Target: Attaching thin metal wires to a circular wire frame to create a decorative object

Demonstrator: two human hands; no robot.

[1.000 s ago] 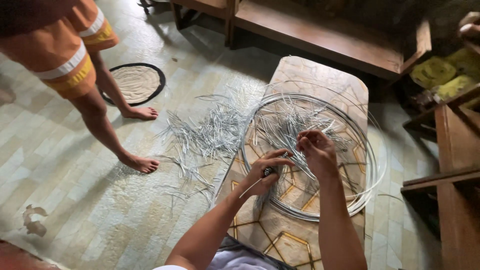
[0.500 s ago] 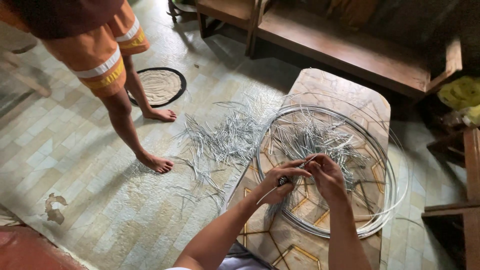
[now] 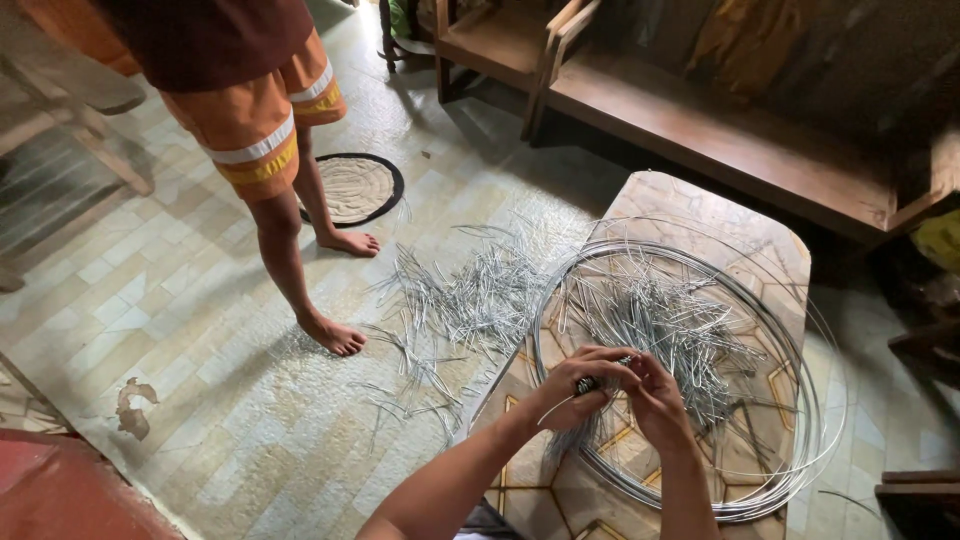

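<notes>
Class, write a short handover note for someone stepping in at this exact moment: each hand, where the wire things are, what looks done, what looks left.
Left hand: closed on a dark-handled tool, a thin wire piece sticking out below it.
Right hand: fingers pinched at the same spot, against the left.
Wire coil: lies on the low patterned table.
Done: many cut wire pieces heaped inside the coil; more pieces on the floor beside the table.
Left: the coil itself is uncut.
A barefoot person stands by the floor pile.

shiny metal wire coil [image 3: 800, 420] on a patterned wooden table [image 3: 700, 205].
</notes>
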